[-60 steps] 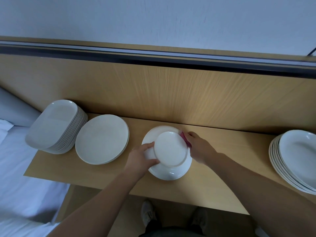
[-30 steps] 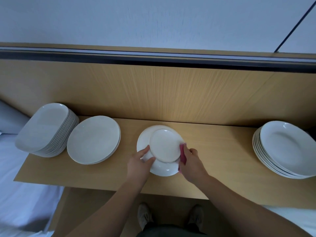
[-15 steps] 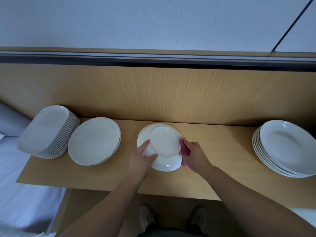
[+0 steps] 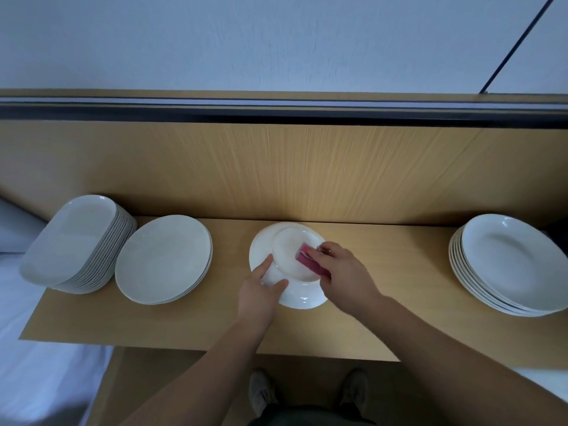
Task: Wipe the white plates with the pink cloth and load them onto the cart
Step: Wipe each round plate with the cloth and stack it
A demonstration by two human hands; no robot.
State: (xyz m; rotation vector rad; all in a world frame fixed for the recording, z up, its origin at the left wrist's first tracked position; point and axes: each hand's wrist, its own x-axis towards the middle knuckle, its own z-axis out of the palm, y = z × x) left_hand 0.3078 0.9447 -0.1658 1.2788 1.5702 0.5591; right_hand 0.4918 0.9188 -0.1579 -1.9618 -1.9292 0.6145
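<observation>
Item: small plate (image 4: 290, 255), centre of the wooden counter (image 4: 384, 290), tilted above a larger plate (image 4: 302, 298).
Left hand (image 4: 261, 292): mine, thumb and fingers clamped on the plate's near-left rim.
Right hand (image 4: 342, 272): fingers curled over the pink cloth (image 4: 309, 261), pressing it onto the plate's right half.
Bearing: the bare face lies left of the cloth, toward my left hand; I judge the next stroke runs that way.
Cart: not in view.
</observation>
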